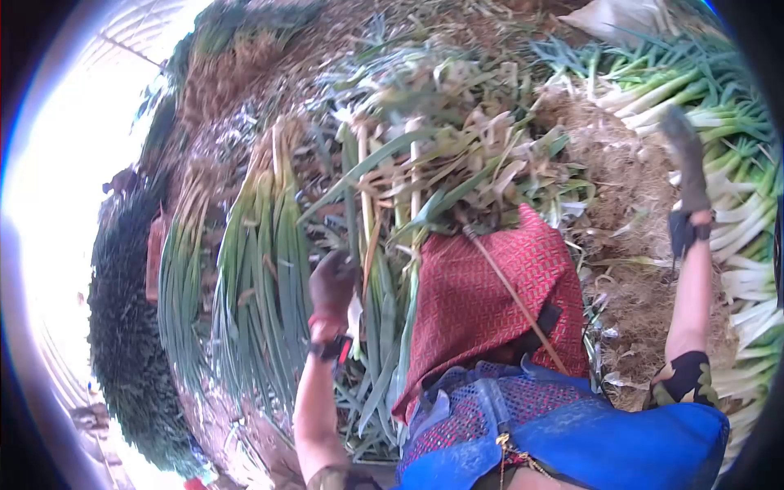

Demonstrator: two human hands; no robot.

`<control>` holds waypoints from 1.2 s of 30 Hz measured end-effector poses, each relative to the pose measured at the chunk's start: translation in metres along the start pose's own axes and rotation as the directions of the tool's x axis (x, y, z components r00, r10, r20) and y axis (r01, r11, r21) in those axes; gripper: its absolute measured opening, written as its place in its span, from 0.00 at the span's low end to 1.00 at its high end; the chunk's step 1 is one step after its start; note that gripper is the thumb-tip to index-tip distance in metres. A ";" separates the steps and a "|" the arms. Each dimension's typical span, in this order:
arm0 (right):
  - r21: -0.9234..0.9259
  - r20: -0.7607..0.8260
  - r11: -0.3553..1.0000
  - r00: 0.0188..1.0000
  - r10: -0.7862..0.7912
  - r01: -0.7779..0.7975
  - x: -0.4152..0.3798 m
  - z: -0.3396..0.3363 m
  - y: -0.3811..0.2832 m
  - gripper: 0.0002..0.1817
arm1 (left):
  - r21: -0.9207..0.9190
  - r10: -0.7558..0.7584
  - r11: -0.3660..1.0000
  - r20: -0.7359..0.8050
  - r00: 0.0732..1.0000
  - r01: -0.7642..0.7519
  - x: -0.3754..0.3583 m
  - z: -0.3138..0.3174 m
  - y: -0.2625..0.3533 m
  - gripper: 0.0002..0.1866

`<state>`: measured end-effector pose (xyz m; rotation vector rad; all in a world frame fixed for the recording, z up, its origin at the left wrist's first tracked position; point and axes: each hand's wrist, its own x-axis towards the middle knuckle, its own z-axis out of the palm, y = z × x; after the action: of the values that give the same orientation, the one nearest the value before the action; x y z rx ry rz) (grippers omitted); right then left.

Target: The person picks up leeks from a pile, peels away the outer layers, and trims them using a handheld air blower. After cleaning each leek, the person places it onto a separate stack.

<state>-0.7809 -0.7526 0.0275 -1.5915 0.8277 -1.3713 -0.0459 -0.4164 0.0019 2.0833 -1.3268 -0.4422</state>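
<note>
My left hand (pixel 333 282), in a dark glove, is closed beside the long green leaves of some scallions (pixel 380 310); what it holds, if anything, is hidden. To its left lie untrimmed scallions (pixel 265 212) with brown roots at the top and leaves toward me. My right hand (pixel 686 159), gloved and blurred, reaches out at the right over the edge of a row of cleaned scallions (pixel 739 212) with white stems. Its fingers are too smeared to read.
A red woven cloth (pixel 490 286) covers my lap, with a thin stick (pixel 514 294) across it. Leaf scraps (pixel 457 106) and stringy root waste (pixel 612 163) cover the ground ahead. More scallions (pixel 131 327) are piled at far left. A white sack (pixel 616 20) lies at the top right.
</note>
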 end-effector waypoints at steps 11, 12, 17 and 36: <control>-0.469 0.530 0.836 0.848 0.011 0.283 -0.103 0.385 -0.072 0.18 | 0.363 -0.261 0.906 0.069 0.963 0.219 0.094 0.090 -0.018 0.19; -0.459 0.561 0.831 0.828 -0.004 0.315 -0.103 0.392 -0.069 0.18 | 0.265 -0.233 0.941 0.060 0.971 0.209 0.094 0.091 -0.014 0.23; -0.457 0.660 0.835 0.746 0.088 0.306 -0.108 0.414 -0.065 0.18 | 0.165 -0.479 0.876 0.191 0.857 0.453 0.113 0.103 -0.032 0.27; -0.513 0.825 0.561 0.193 0.531 0.650 -0.053 0.553 0.017 0.16 | -0.378 -0.395 0.871 -0.156 0.905 0.315 0.034 -0.309 -0.142 0.19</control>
<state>-0.2463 -0.6123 -0.0275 -2.7454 0.4544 0.5724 0.2452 -0.3045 0.1419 2.0042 -0.6678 -0.5295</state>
